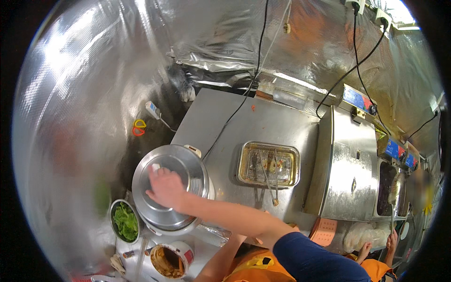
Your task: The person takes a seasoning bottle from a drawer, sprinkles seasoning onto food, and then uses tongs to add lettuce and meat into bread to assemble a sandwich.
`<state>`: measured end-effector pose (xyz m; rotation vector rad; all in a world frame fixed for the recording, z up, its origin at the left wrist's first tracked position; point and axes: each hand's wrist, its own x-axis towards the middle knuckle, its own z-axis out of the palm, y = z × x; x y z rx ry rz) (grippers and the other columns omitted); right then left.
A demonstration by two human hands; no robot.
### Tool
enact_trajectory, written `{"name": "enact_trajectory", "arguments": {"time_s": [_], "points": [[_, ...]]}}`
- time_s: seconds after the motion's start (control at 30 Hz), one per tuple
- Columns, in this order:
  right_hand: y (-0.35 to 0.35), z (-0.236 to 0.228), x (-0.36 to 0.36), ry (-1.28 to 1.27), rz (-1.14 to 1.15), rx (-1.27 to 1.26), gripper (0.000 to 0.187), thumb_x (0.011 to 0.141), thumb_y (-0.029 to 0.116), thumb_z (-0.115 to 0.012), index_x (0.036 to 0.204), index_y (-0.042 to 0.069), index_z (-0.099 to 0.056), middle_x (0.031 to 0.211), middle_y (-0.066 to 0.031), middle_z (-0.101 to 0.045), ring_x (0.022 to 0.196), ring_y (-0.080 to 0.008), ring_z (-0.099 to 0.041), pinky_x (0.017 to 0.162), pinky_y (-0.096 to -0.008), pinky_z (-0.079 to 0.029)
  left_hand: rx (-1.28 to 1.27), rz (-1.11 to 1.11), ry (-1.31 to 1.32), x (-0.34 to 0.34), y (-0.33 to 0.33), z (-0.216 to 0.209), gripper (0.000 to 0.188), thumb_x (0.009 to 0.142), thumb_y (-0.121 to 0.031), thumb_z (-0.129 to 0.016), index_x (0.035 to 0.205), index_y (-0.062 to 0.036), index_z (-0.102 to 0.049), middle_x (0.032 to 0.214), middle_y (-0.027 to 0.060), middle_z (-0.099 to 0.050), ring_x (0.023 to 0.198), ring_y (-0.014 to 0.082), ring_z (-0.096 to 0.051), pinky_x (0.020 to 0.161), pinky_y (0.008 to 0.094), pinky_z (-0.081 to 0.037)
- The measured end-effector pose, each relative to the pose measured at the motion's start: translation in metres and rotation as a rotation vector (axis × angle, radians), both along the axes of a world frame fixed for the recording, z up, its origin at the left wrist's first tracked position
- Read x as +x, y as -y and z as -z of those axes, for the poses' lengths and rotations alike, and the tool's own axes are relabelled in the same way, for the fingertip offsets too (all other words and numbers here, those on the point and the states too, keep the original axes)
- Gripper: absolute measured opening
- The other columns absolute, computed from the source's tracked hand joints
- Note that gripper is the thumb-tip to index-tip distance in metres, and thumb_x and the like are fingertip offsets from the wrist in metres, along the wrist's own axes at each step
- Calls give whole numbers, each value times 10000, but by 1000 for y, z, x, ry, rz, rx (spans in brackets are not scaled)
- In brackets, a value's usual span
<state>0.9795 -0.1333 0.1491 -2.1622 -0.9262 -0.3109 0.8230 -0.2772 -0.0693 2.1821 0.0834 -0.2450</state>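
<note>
My right hand (167,188) reaches left across my body, fingers bent at a small white piece on top of the round metal lid (195,176). The piece looks like the lid's knob. The lid covers a large pale pot (211,191) with a handle showing at its back. My left forearm (221,261) comes up from the lower edge and passes under my right arm, which hides the left hand. Near the pot stand a metal bowl of leafy greens (126,221) and a white tub (185,251) with brown contents.
A metal tray with a wire rack (241,164) sits on the steel counter (225,103), tongs (268,181) resting across it. A lidded steel appliance (350,160) stands right. A co-worker's hands (364,253) are beside a plastic bag (361,235). A black cable (230,121) crosses the counter.
</note>
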Motion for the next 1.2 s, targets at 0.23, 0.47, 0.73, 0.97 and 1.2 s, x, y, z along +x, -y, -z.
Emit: {"name": "enact_trajectory", "arguments": {"time_s": [0.23, 0.47, 0.73, 0.97, 1.2], "points": [[96, 6, 53, -148, 82, -25, 510, 881, 281, -631, 1365, 122, -602, 810, -140, -711, 677, -316, -713, 597, -473, -570, 557, -102, -229, 28, 8, -30, 929, 720, -220, -888, 1463, 35, -393, 1408, 207, -494, 1354, 398, -444, 1083, 505, -452], [329, 92, 204, -251, 795, -66, 540, 922, 260, -641, 1389, -6, -581, 864, -249, -729, 772, -439, -711, 707, -511, -573, -885, -363, -82, -38, -33, -67, 965, 788, -118, -859, 1561, 10, -297, 1524, 141, -447, 1400, 280, -459, 1115, 410, -450], [421, 215, 194, -278, 877, -183, 603, 940, 285, -660, 1460, 16, -518, 1214, -278, -685, 1079, -457, -669, 940, -517, -521, -1515, -487, -11, -127, -78, -147, 1069, 700, -127, -915, 1584, -98, -316, 1499, 104, -471, 1369, 238, -513, 1113, 434, -486], [309, 117, 60, 81, 560, -274, 441, 1045, 139, -585, 1441, -45, -522, 1440, -277, -522, 1297, -404, -562, 1055, -472, -503, -1010, -603, 195, -194, -104, -168, 1314, 670, 104, -906, 1648, -215, -88, 1486, 50, -400, 1198, 226, -603, 738, 353, -638], [142, 47, -244, -126, -774, -60, 701, 697, 80, -842, 1339, 46, -563, 1387, -189, -576, 1239, -409, -577, 992, -494, -513, -1081, -761, 420, -265, -128, -176, 1016, 686, 55, -919, 1504, -90, -334, 1347, 56, -526, 1185, 178, -589, 875, 347, -584]]}}
